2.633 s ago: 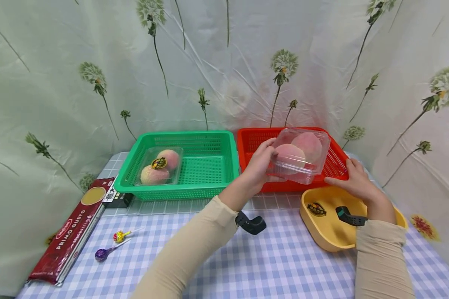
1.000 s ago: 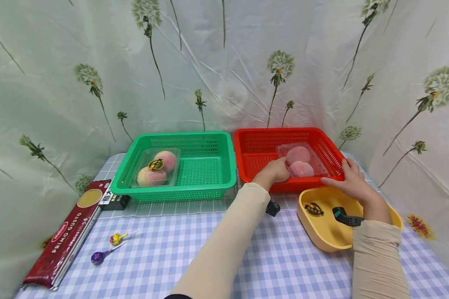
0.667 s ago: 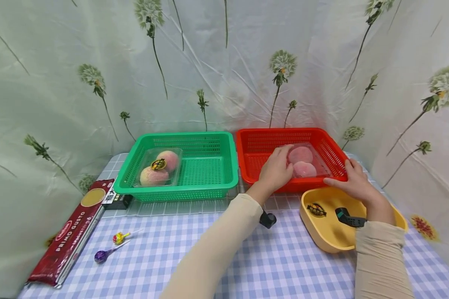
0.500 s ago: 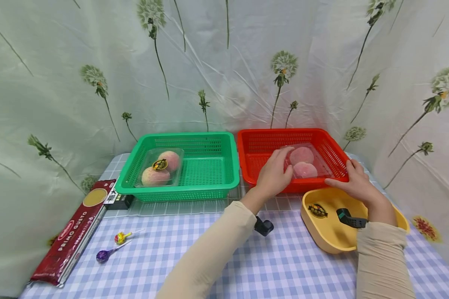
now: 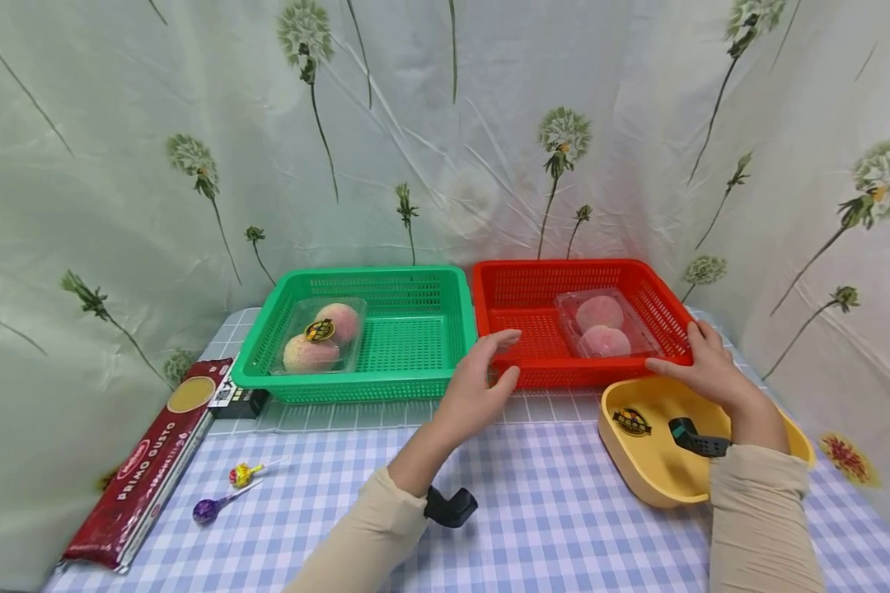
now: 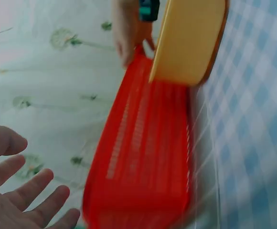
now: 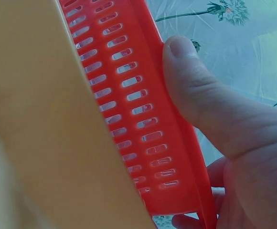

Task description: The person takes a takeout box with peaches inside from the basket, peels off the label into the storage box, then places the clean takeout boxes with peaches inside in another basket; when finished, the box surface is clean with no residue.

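A: Largest first. On the counter (image 5: pixel 534 511) I see two baskets side by side and touching: a green basket (image 5: pixel 415 387) to my left and a red basket (image 5: pixel 526 280) to my right.

B: And what lies in them?

A: A clear clamshell of peaches with a dark label (image 5: pixel 319 333) rests in the green basket's left half. A second clear clamshell of two peaches (image 5: pixel 604 325) sits flat in the red basket's right half, touched by neither of my hands.

B: State of the hands?

A: My left hand (image 5: pixel 478 387) hangs open and empty just before the red basket's near left corner, fingers spread and relaxed; the left wrist view shows the same loose fingers (image 6: pixel 33 202). My right hand (image 5: pixel 700 371) grips the red basket's near right corner, the thumb (image 7: pixel 191 90) pressed along the rim.

B: Smaller things?

A: A yellow tray (image 5: pixel 638 461) just beside the red basket, under my right wrist; a long red pasta packet (image 5: pixel 144 469) at far left with a small dark box (image 5: pixel 239 402) at its upper end; two lollipops (image 5: pixel 226 490) on the checked cloth.

B: Progress?

A: I judge placement done: each basket holds one clamshell. What remains, if anything, I cannot tell; no further clamshell lies outside the baskets.
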Demonstrator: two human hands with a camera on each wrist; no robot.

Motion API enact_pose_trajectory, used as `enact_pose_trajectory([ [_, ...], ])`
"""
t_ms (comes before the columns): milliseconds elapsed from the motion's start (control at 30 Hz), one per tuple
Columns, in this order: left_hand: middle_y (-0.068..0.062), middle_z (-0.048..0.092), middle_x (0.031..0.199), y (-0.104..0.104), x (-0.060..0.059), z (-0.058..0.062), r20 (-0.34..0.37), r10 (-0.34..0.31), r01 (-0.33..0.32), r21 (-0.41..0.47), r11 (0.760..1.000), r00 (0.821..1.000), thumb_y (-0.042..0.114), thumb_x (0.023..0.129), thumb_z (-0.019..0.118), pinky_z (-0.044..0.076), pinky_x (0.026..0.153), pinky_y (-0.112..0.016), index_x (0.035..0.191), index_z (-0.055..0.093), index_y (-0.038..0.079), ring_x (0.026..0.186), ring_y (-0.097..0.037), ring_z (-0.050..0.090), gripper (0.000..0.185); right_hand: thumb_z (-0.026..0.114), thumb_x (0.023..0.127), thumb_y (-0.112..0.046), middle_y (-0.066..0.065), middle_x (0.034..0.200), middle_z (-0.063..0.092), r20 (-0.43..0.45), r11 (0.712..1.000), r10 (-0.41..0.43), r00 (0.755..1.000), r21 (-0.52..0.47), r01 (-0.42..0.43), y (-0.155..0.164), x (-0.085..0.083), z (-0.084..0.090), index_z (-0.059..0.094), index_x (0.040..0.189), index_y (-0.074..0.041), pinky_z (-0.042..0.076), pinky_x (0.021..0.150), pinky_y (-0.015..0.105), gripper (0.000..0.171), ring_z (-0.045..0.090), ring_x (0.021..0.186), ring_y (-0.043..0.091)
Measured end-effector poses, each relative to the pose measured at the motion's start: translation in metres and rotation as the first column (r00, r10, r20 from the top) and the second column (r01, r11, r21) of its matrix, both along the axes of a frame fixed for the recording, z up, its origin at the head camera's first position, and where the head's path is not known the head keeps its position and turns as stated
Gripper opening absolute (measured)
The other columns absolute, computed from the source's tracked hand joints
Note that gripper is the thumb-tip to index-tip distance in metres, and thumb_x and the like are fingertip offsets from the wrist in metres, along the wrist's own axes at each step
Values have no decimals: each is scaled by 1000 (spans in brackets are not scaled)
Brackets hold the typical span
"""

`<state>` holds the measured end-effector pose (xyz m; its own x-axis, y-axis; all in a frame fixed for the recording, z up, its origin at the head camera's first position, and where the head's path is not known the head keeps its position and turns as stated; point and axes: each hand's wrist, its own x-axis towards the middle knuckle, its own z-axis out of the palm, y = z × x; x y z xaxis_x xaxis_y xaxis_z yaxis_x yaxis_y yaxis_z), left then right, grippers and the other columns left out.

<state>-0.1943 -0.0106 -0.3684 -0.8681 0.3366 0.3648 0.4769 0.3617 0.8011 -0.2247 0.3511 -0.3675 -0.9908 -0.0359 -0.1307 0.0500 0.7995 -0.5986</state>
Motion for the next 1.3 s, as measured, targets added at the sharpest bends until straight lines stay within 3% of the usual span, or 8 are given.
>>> enact_pose_trajectory([
  [233, -8, 54, 144, -65, 7, 5, 24, 3, -4, 22, 1000, 1000, 10, 100, 58, 46, 109, -49, 143, 51, 11, 129, -29, 55, 44, 60, 91, -60, 35, 158, -22, 5, 1000, 7, 1000, -4, -7, -1, -2, -3, -18, 153, 3, 28, 103, 78, 118, -1, 139, 64],
  [367, -10, 54, 145, -103, 3, 11, 11, 64, -64, 10, 998, 998, 12, 100, 57, 44, 108, -56, 143, 51, 11, 132, -34, 53, 43, 59, 91, -61, 36, 158, -21, 5, 1000, 3, 1000, 1, -3, 0, -2, -5, -19, 153, 3, 30, 103, 78, 119, 0, 139, 64],
  [533, -12, 51, 148, -148, -5, 17, 71, 135, -139, 51, 989, 988, 17, 104, 53, 41, 109, -59, 147, 46, 14, 136, -37, 50, 43, 59, 92, -59, 36, 158, -21, -1, 1000, 9, 1000, 0, -9, 2, -1, -5, -19, 153, 3, 29, 103, 78, 117, 0, 139, 64],
  [700, -15, 51, 147, -183, -11, 20, 76, 271, -275, 46, 960, 960, 21, 105, 50, 38, 112, -59, 147, 45, 12, 136, -35, 49, 43, 58, 93, -57, 37, 158, -22, -9, 1000, 12, 1000, 6, -12, 3, -1, -3, -18, 153, 4, 28, 103, 79, 115, -1, 139, 64],
  [900, -15, 55, 145, -209, -15, 16, 41, 494, -494, -16, 869, 868, 17, 104, 50, 40, 112, -56, 144, 50, 12, 136, -35, 51, 40, 59, 92, -58, 37, 158, -21, -11, 1000, 2, 1000, 17, -1, 4, -1, -1, -18, 153, 5, 27, 102, 79, 116, -1, 138, 64],
  [1067, -15, 58, 142, -226, -14, 13, -18, 650, -650, -38, 759, 760, 18, 103, 49, 38, 112, -57, 139, 55, 10, 137, -34, 49, 37, 61, 91, -58, 38, 158, -18, -19, 1000, -7, 1000, 14, 7, 2, -1, -1, -15, 154, 5, 28, 102, 79, 118, 2, 138, 63],
  [1200, -16, 58, 142, -237, -12, 11, -32, 744, -745, -6, 667, 667, 19, 102, 50, 36, 112, -58, 134, 62, 9, 138, -36, 47, 35, 62, 90, -58, 38, 158, -16, -32, 1000, -8, 999, 20, 8, 1, -1, -1, -13, 155, 4, 27, 101, 80, 116, 3, 137, 64],
  [1300, -15, 52, 149, -246, -13, 7, -18, 777, -777, 1, 629, 629, 19, 101, 51, 32, 115, -59, 131, 64, 9, 143, -35, 42, 35, 61, 91, -57, 38, 158, -15, -36, 1000, -6, 999, 30, 7, 0, 0, -1, -11, 156, 2, 27, 100, 80, 114, 3, 137, 64],
])
